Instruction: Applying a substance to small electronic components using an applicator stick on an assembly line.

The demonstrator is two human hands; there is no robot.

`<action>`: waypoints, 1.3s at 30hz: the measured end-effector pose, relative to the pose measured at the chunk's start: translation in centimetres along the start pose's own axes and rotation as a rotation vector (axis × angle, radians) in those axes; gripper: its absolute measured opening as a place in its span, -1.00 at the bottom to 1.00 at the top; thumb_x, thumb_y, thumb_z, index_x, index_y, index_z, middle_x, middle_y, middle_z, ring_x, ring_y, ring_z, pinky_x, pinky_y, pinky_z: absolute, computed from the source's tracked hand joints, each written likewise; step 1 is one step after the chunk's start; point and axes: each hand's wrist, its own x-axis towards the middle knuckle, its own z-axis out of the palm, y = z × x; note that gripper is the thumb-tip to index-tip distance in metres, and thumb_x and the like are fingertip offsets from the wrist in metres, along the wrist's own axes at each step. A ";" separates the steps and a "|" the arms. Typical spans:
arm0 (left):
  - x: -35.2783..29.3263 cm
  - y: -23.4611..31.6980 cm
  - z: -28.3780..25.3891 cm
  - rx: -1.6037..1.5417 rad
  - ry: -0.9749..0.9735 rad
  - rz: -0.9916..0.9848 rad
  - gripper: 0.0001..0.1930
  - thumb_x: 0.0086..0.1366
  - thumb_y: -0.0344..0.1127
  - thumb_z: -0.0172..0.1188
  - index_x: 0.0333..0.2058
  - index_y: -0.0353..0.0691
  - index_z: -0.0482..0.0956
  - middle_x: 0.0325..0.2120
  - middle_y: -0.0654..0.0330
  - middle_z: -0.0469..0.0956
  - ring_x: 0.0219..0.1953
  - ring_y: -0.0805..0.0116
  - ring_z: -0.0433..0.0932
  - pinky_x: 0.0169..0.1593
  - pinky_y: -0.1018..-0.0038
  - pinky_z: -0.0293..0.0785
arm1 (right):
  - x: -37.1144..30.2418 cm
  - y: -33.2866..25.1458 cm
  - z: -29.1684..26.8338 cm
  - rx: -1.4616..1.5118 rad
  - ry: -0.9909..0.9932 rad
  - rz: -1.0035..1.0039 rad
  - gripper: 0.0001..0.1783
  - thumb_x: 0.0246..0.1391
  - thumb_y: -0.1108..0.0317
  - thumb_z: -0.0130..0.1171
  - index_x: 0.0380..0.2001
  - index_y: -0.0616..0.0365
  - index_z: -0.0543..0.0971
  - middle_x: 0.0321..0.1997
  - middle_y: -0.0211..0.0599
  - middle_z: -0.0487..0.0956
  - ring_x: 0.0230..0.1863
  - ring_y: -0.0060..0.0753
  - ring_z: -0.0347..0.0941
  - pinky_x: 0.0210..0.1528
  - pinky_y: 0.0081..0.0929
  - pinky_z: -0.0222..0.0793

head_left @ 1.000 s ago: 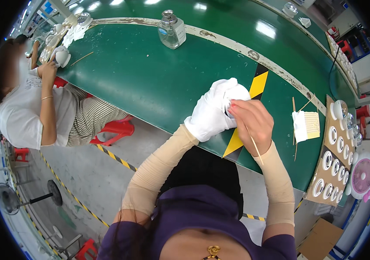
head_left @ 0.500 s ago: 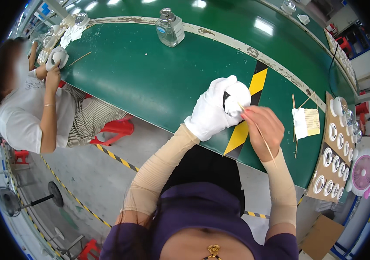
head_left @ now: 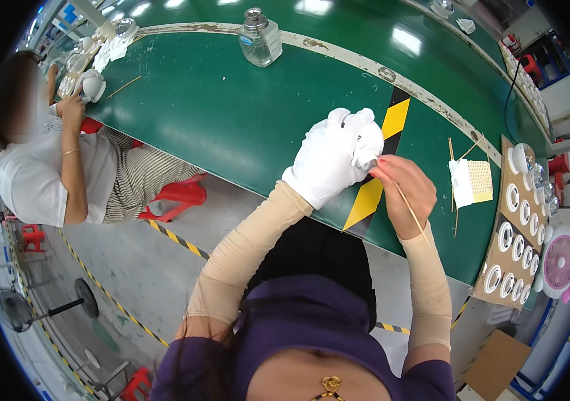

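In a white glove, my left hand [head_left: 328, 157] is wrapped round a rounded white part [head_left: 374, 142], held above the green table near its front edge. The glove covers most of that part, so its full shape is hidden. My bare right hand [head_left: 408, 190] pinches a thin wooden stick [head_left: 413, 217] just to the right. The stick's upper end reaches toward the white part beside the gloved fingers. Whether the tip touches it I cannot tell.
A clear pump bottle [head_left: 259, 41] stands farther back on the green table [head_left: 218, 120]. To the right are a yellow perforated pad [head_left: 481, 179], a white cloth [head_left: 460, 184], sticks, and a cardboard tray [head_left: 477, 284] with several white rings. At left, a person [head_left: 41, 177] handles a white part.
My left hand has turned the white part, and the dark opening is now out of sight. My right hand stays close with the stick. The person at left has shifted their hands.
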 end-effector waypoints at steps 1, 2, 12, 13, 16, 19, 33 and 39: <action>-0.1 -0.4 0.3 -0.020 0.045 0.035 -0.14 -0.09 -0.29 0.49 0.23 -0.15 0.27 0.07 -0.04 0.36 0.03 -0.08 0.46 0.07 0.20 0.45 | 0.2 0.1 0.4 0.017 0.014 -0.045 -0.83 -0.15 0.61 0.39 -0.44 0.35 0.59 -0.37 -0.12 0.64 -0.38 -0.16 0.59 -0.31 -0.43 0.53; -0.2 -0.9 0.7 -0.040 0.089 0.071 -0.14 -0.07 -0.29 0.49 0.23 -0.15 0.26 0.07 -0.04 0.35 0.03 -0.08 0.46 0.07 0.21 0.45 | 0.6 0.1 0.7 0.016 0.019 -0.038 -0.83 -0.15 0.61 0.39 -0.44 0.35 0.59 -0.37 -0.12 0.64 -0.38 -0.16 0.59 -0.31 -0.43 0.53; -0.7 -2.0 3.0 -0.286 0.277 0.107 -0.11 -0.08 -0.18 0.52 0.23 -0.10 0.25 0.07 -0.05 0.36 -0.03 -0.10 0.51 -0.01 0.20 0.50 | -2.2 -0.6 0.8 -0.004 0.125 0.113 -0.81 -0.16 0.69 0.37 -0.40 0.35 0.59 -0.37 -0.08 0.64 -0.38 -0.14 0.59 -0.32 -0.43 0.52; -0.6 -1.9 2.9 -0.301 0.264 0.111 -0.12 -0.08 -0.18 0.52 0.23 -0.10 0.26 0.07 -0.05 0.36 -0.03 -0.09 0.51 -0.01 0.21 0.50 | -1.8 -0.5 0.9 0.014 0.139 0.084 -0.80 -0.15 0.69 0.37 -0.40 0.35 0.59 -0.37 -0.08 0.64 -0.38 -0.14 0.59 -0.32 -0.43 0.53; -0.4 -1.8 2.8 -0.306 0.238 0.107 -0.13 -0.08 -0.19 0.51 0.22 -0.10 0.27 0.07 -0.05 0.36 -0.03 -0.08 0.52 -0.01 0.21 0.50 | 0.3 -0.3 1.3 -0.006 0.083 0.014 -0.80 -0.15 0.70 0.36 -0.39 0.35 0.58 -0.37 -0.06 0.64 -0.38 -0.14 0.60 -0.32 -0.41 0.54; -0.6 -1.9 2.6 -0.276 0.245 0.113 -0.15 -0.07 -0.20 0.51 0.21 -0.11 0.28 0.07 -0.04 0.36 -0.03 -0.07 0.52 -0.02 0.22 0.50 | -1.8 0.0 0.9 0.014 0.096 0.037 -0.81 -0.14 0.69 0.36 -0.41 0.35 0.59 -0.37 -0.07 0.64 -0.37 -0.14 0.59 -0.31 -0.40 0.53; -0.4 -2.3 3.4 -0.289 0.268 0.117 -0.13 -0.06 -0.14 0.53 0.20 -0.19 0.26 0.00 0.00 0.41 -0.06 0.01 0.54 -0.03 0.25 0.52 | -0.5 0.6 0.8 -0.022 0.083 0.043 -0.85 -0.17 0.67 0.36 -0.45 0.35 0.60 -0.38 -0.11 0.62 -0.39 -0.15 0.56 -0.34 -0.43 0.50; -0.4 -1.9 3.6 -0.350 0.261 0.025 -0.08 -0.09 -0.10 0.57 0.19 -0.23 0.24 -0.02 0.00 0.42 -0.08 0.05 0.55 -0.05 0.29 0.53 | -2.6 0.9 0.5 0.039 0.049 0.225 -0.89 -0.09 0.66 0.29 -0.41 0.38 0.61 -0.35 -0.15 0.62 -0.35 -0.24 0.55 -0.29 -0.50 0.47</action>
